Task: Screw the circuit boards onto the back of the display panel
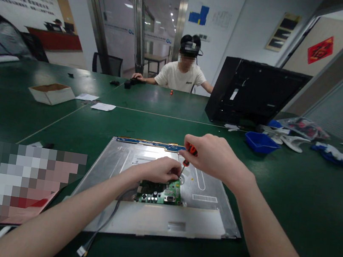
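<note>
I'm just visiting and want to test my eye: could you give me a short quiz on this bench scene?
1. True or false: the right hand grips a screwdriver.
2. The left hand rests on: A) circuit board B) blue bin C) cardboard box.
3. What colour is the table?

Key: 1 true; 2 A; 3 green.

Right hand [215, 156] grips screwdriver [188, 157] over circuit board [162, 192].
</note>
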{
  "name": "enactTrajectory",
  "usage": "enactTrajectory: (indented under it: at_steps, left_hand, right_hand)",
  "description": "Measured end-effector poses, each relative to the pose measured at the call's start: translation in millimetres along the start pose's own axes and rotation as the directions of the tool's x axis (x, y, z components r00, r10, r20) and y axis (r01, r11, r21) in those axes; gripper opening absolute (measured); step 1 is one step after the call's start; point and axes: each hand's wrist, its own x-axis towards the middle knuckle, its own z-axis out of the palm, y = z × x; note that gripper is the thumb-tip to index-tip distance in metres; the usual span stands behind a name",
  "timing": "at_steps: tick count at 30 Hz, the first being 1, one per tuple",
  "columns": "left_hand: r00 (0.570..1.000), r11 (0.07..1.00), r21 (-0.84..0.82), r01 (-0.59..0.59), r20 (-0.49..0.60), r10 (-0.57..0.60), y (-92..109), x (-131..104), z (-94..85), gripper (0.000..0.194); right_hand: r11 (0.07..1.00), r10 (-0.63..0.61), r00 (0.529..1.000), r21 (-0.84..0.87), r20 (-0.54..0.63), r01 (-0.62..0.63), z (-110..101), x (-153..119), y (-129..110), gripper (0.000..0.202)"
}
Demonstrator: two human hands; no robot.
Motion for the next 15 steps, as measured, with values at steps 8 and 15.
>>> enactTrajectory:
  at_steps: [8,15]
  left_hand:
    - [1.0,0.999,0.04,-0.011,0.003,0.011,-2.7,1.2,1.8,0.005]
    - [1.0,0.998,0.062,-0.01,0.004,0.01,-3.0,0.9,2.0,0.007]
  right_hand:
    - [0.995,-0.044,0.999,0.087,0.025,0.042,-3.7,-2.2,-0.6,0.02]
    - [0.999,-0.036,0.999,0.035,0.012,0.035,-0.1,-0.4,-0.6,0.019]
